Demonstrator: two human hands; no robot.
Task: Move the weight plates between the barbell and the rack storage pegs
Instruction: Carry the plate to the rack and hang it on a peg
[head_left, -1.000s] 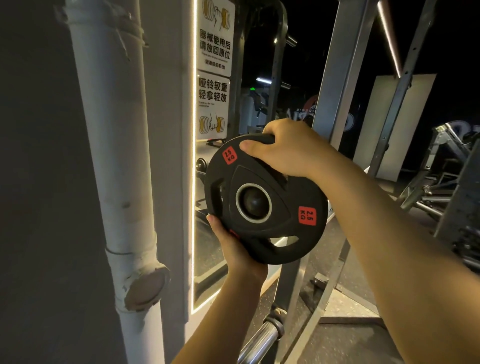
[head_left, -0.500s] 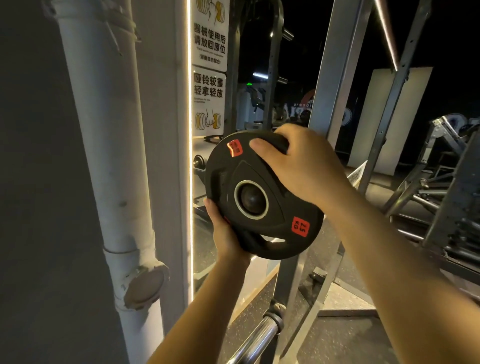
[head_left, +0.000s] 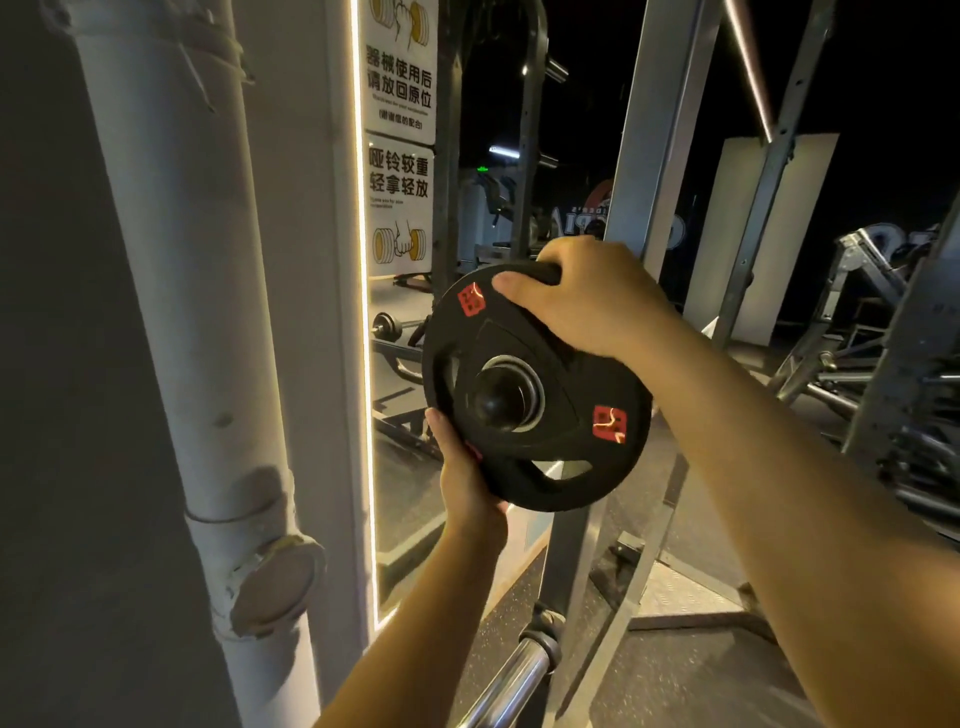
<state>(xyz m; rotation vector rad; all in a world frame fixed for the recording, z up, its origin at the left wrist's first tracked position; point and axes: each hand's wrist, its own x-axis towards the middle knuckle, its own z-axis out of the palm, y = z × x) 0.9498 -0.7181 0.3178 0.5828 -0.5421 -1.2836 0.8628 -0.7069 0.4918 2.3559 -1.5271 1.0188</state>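
Two hands on one black weight plate, right hand curled over its top rim, left hand gripping its lower edge, black peg end showing in its centre hole.

Both bare forearms reach up and forward. The right hand curls over the top rim of the weight plate, thumb on its face; the left hand cups the lower left edge from beneath, fingers wrapped behind

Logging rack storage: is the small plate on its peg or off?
On: the peg's rounded end pokes through the plate centre hole; both hands grip its rim.
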